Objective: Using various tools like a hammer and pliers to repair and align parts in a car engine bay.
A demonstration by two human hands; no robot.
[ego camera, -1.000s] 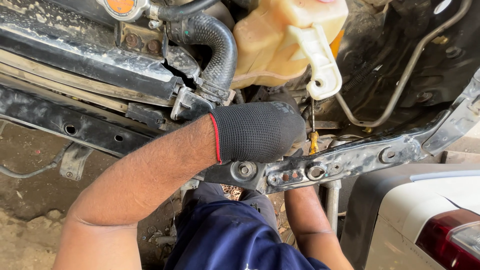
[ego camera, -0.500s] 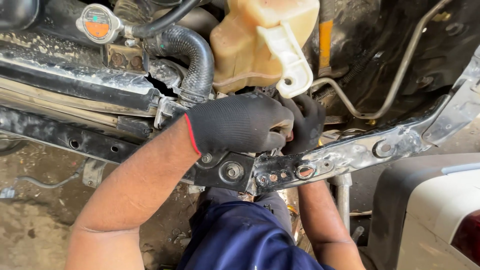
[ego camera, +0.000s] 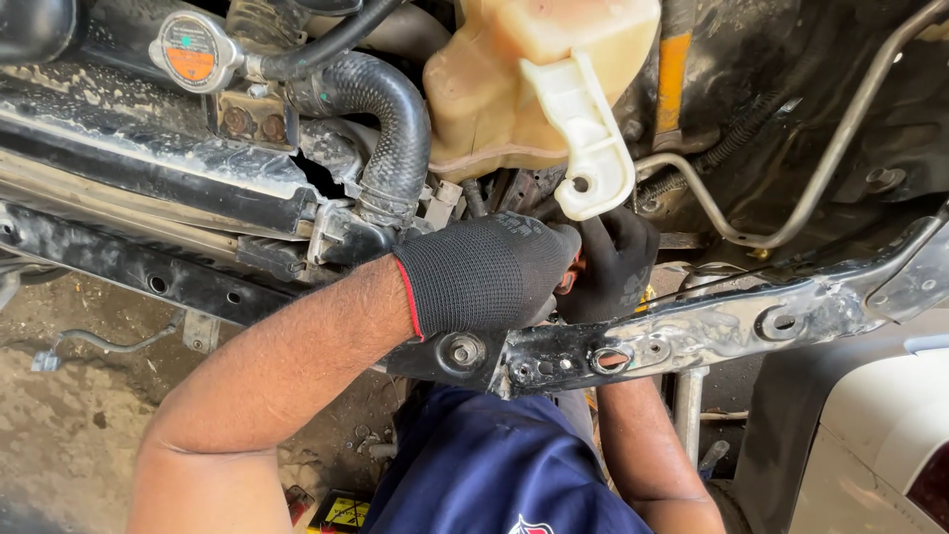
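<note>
Two gloved hands, left hand [ego camera: 484,277] and right hand [ego camera: 615,265], are closing together around a small orange-tipped part [ego camera: 569,279] below the coolant reservoir [ego camera: 534,89], above the bent crossmember [ego camera: 692,331]; exact grip unclear.

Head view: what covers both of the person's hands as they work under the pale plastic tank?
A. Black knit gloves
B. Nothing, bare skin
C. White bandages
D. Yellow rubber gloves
A: the left hand and the right hand are each in a black knit glove, meeting just below the pale plastic tank.
</note>
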